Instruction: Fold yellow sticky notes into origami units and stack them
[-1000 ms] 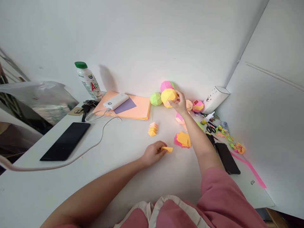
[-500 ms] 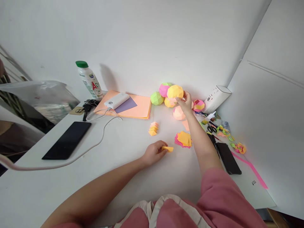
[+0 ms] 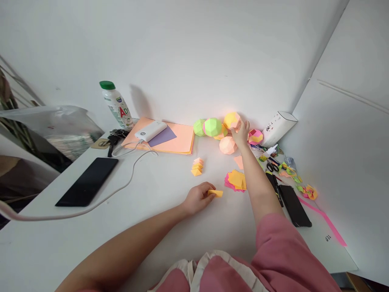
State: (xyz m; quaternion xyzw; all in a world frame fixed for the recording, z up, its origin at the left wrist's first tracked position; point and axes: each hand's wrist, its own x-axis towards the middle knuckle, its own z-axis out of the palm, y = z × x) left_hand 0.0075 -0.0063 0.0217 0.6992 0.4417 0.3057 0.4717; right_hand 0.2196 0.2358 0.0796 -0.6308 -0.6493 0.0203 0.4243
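My left hand (image 3: 199, 198) rests on the table, closed with a folded piece of orange paper (image 3: 216, 193) between thumb and fingers. At the back, my right hand (image 3: 241, 133) has its fingers around a yellow-and-peach paper ball (image 3: 231, 121) with many flat faces. Close to it stand two green paper balls (image 3: 213, 127) (image 3: 199, 127), the nearer one showing a pink edge, and a peach ball (image 3: 227, 145). Another yellow ball is partly covered. A short row of folded paper pieces (image 3: 197, 166) lies ahead of my left hand, and a stack of orange and pink paper squares (image 3: 236, 180) to its right.
At the back left are a white bottle (image 3: 117, 105), peach paper sheets (image 3: 179, 142) and a cabled power bank (image 3: 151, 130). A black tablet (image 3: 87, 181) lies left. Scissors (image 3: 272, 166), glue (image 3: 270, 151), paper scraps and a black phone (image 3: 294, 205) line the right side.
My right hand has moved slightly right and down with the yellow-and-peach ball. The pink-and-green ball has turned its green side forward and shifted right. My left hand keeps its place.
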